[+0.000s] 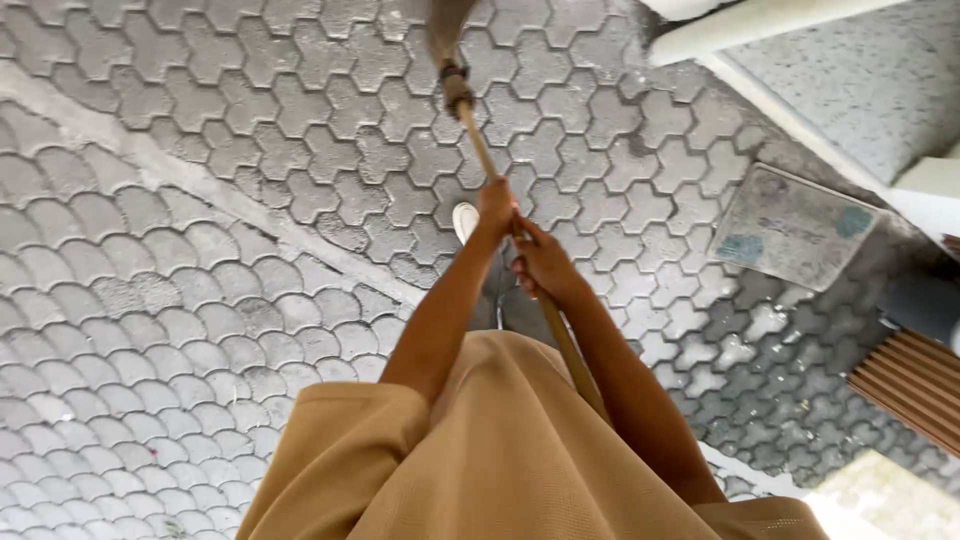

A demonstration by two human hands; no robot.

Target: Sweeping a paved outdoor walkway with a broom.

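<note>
So broom handle [478, 140] gripped by left hand [497, 208] and right hand [541, 262], both closed; grey pavers [200, 300] already mostly swept, grit left near doormat [795, 226]

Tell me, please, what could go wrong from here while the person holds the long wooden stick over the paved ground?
1. Both hands, the left hand and the right hand, grip the broom handle close together, so the far end may swing with less control.
2. The doormat lies loose on the paving stones; the broom or a foot could catch its edge.
3. The white shoe is right below the handle and could be struck.
</note>
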